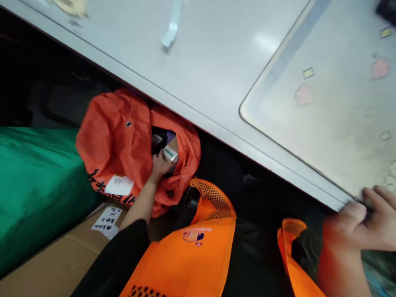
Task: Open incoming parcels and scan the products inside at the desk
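Note:
My left hand [161,166] reaches down into the mouth of a large orange-red bag [116,123]. Its fingers are closed at the near side of a small white box [170,154] with a green label. Other dark and purple items lie behind the box inside the bag, too shadowed to name. At the right, my right hand [373,216] rests by the front edge of the white table [210,62]. Its fingers are curled around something dark at the table's rim, mostly hidden and blurred.
A pale desk mat [334,123] with pink and yellow shapes covers the table's right part. A light blue strip [172,27] lies farther left. Beside the bag are a green sack [37,181] and a cardboard box [62,255]. Orange vest panels [192,251] hang below me.

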The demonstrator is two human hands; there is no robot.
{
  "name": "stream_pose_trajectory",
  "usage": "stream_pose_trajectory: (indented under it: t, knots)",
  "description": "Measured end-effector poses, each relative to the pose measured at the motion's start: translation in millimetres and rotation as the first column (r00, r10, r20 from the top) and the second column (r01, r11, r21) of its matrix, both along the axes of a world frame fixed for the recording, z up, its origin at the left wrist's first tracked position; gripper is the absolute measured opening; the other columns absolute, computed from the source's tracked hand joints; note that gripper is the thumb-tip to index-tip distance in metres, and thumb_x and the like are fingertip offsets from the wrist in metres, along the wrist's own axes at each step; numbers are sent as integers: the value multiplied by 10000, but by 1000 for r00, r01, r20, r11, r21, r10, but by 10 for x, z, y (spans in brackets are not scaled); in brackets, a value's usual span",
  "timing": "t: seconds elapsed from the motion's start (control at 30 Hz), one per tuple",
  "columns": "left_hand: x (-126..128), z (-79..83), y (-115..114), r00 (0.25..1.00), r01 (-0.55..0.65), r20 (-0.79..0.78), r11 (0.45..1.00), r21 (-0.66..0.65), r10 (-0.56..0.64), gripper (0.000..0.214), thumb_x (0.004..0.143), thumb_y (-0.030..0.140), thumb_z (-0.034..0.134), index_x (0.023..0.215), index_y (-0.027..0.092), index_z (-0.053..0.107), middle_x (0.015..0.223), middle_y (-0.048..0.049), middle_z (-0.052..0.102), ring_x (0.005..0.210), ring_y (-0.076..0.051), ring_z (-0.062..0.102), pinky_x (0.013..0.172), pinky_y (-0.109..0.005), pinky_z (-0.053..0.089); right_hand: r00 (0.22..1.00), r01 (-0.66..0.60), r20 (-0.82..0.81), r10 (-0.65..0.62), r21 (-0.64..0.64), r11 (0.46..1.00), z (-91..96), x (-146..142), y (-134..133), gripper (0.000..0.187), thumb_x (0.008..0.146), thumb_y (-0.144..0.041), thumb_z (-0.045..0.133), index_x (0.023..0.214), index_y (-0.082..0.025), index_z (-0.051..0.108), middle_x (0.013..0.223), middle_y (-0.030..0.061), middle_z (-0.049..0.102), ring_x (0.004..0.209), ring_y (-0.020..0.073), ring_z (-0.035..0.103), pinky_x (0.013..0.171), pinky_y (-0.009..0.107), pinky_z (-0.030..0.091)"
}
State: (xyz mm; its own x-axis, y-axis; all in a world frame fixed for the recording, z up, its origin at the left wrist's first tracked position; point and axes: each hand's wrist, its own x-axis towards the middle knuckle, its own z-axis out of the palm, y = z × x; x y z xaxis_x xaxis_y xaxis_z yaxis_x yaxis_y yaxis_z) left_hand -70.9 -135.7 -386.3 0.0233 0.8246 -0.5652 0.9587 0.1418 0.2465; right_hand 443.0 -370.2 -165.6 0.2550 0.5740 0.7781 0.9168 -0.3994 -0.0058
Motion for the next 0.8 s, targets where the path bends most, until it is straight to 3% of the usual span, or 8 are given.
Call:
stream_pose_trajectory:
  t: [0.13, 0.2, 0.3, 0.4, 0.5, 0.57, 0.73, 0.8]
  knots:
    - [-697, 919, 58, 998, 38, -61, 976, 216, -26, 1086, 601, 521, 840, 1558, 137, 498, 1452, -248, 528, 1425, -510, 458, 1235, -633, 365, 994, -106, 19, 106, 7, 994, -53, 63, -7, 499, 792, -455, 583, 1207, -279, 796, 1020, 165, 816, 921, 433, 792, 721, 566, 594]
    - [-1062, 1503, -77, 987, -154, 82, 940, 304, 135, 1095, 508, 529, 868, 1501, 195, 546, 1432, -194, 592, 1399, -498, 518, 1231, -645, 391, 994, -113, 1, 113, 4, 994, -62, 64, 6, 502, 757, -386, 631, 1222, -283, 788, 1048, 141, 820, 914, 427, 796, 713, 540, 598]
    - [-1214, 2293, -229, 702, -656, 534, 720, 228, 471, 922, 478, 563, 837, 1326, 269, 627, 1321, -89, 707, 1322, -426, 629, 1141, -568, 537, 994, -98, -40, 98, -3, 995, -29, 16, 22, 460, 754, -321, 679, 1198, -266, 785, 1101, 117, 820, 933, 414, 802, 726, 491, 601]
    - [-845, 2836, -57, 411, -808, 835, 570, 147, 367, 823, 526, 743, 750, 1203, 280, 678, 1281, -52, 751, 1367, -401, 606, 1049, -545, 612, 994, -67, -90, 63, -44, 997, 23, -65, 28, 364, 793, -305, 695, 1140, -239, 779, 1164, 104, 810, 1000, 393, 798, 789, 459, 603]
    - [-255, 3190, 466, 335, -637, 933, 761, 123, 129, 915, 689, 853, 620, 1352, 223, 637, 1465, -63, 663, 1418, -415, 569, 900, -548, 643, 991, -55, -122, 46, -74, 996, 42, -119, 37, 317, 837, -326, 675, 1121, -217, 763, 1205, 111, 795, 1090, 369, 781, 863, 448, 588]
    - [123, 3369, 907, 327, -518, 933, 854, 46, 148, 729, 1000, 652, 326, 1437, 121, 570, 1448, -78, 644, 1415, -375, 578, 880, -511, 590, 992, -60, -118, 51, -78, 995, 38, -121, 45, 319, 864, -356, 647, 1123, -210, 760, 1213, 118, 790, 1120, 361, 772, 873, 451, 573]
    - [788, 3566, 1827, 313, -407, 905, 902, -145, 287, 758, 973, 355, -59, 1112, -89, 539, 1250, -41, 660, 1371, -329, 525, 739, -322, 460, 995, -63, -82, 61, -19, 998, 13, -70, 16, 379, 881, -437, 600, 1117, -209, 787, 1202, 122, 794, 1121, 392, 765, 878, 524, 549]
    - [891, 3505, 2031, 455, -402, 852, 913, -63, 259, 815, 892, 378, -138, 1049, -91, 509, 1259, -11, 640, 1351, -329, 501, 674, -298, 418, 992, -65, -107, 64, -7, 998, 12, -58, -4, 422, 884, -441, 583, 1181, -221, 786, 1220, 136, 784, 1143, 427, 747, 913, 602, 527]
